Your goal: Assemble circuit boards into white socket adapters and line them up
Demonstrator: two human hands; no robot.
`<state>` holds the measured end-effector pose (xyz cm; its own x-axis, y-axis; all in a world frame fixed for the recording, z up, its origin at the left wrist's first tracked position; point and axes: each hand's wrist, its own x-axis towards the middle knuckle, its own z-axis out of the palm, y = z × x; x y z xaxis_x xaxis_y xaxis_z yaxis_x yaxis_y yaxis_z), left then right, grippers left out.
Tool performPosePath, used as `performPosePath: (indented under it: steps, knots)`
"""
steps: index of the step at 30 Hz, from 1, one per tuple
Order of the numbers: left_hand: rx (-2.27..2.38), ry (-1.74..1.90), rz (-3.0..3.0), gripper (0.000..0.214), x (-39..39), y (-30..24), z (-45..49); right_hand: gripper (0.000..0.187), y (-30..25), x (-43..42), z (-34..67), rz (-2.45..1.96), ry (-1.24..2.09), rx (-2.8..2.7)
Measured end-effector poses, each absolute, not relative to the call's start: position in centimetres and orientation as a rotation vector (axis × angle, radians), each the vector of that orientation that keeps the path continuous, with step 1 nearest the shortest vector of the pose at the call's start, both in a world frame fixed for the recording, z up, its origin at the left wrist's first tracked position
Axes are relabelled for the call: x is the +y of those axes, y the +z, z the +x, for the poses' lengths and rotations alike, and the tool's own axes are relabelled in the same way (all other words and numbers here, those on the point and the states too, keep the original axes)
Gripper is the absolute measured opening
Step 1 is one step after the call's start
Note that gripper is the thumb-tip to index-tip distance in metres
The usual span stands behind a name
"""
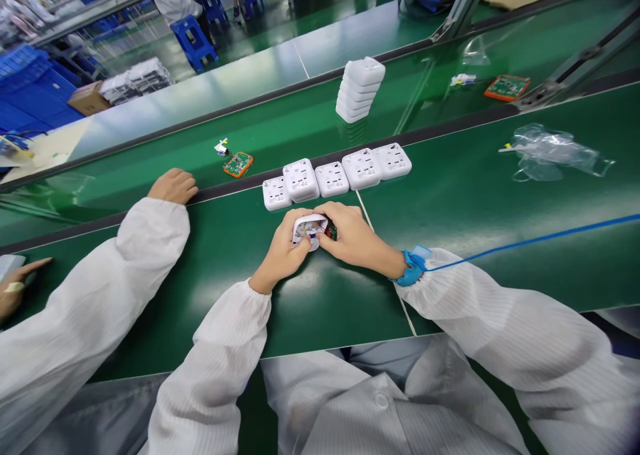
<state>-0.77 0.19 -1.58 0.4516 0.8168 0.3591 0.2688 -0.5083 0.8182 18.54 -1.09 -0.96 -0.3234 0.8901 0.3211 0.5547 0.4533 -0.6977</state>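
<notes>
Between my two hands, just above the green bench, is a white plastic housing [311, 223] with its open side toward me. My left hand [286, 248] grips its left side, thumb at the lower rim. On the right side, my right hand [350, 235] is closed around the housing too, with its thumb at the opening. Part of a green circuit board [331, 230] shows by my right fingers; the rest is hidden. A blue wrist strap [414, 267] with a blue cord circles my right wrist. Beyond my hands stands a row of white housings [332, 179].
A stack of white housings [359, 90] stands on the green conveyor [295, 132]. Orange-edged circuit boards [239, 164] lie there, left and right. A clear plastic bag [555, 152] is on the bench at right. A co-worker's hand [173, 186] rests at the conveyor edge; another hand [20, 288] is far left.
</notes>
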Motion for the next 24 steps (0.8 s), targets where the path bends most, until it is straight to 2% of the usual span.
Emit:
performPosePath:
  steps: [7,9,13,14,19,24]
  knots:
    - [0.915,0.985,1.916,0.035,0.5,-1.8,-0.8,0.022,-1.0,-0.4,18.8,-1.181,0.678,-2.009]
    - [0.94,0.987,1.921,0.037,0.5,-1.8,-0.9,0.026,-0.9,-0.4,18.7,-1.168,0.681,-2.048]
    - [0.949,1.046,1.977,0.041,-0.1,-1.6,-0.9,0.049,-0.5,-0.8,18.4,-1.137,0.708,-2.127]
    - [0.942,1.062,1.998,0.041,-0.3,-1.5,-0.8,0.05,-0.4,-0.9,18.3,-1.139,0.704,-2.149]
    - [1.01,1.122,2.042,0.032,-1.2,-1.6,-0.1,0.02,-0.4,-0.8,17.6,-1.221,0.651,-2.249]
    - [1.1,1.114,1.914,0.034,-1.3,-2.0,0.2,0.017,-0.4,-0.7,17.3,-1.254,0.636,-2.287]
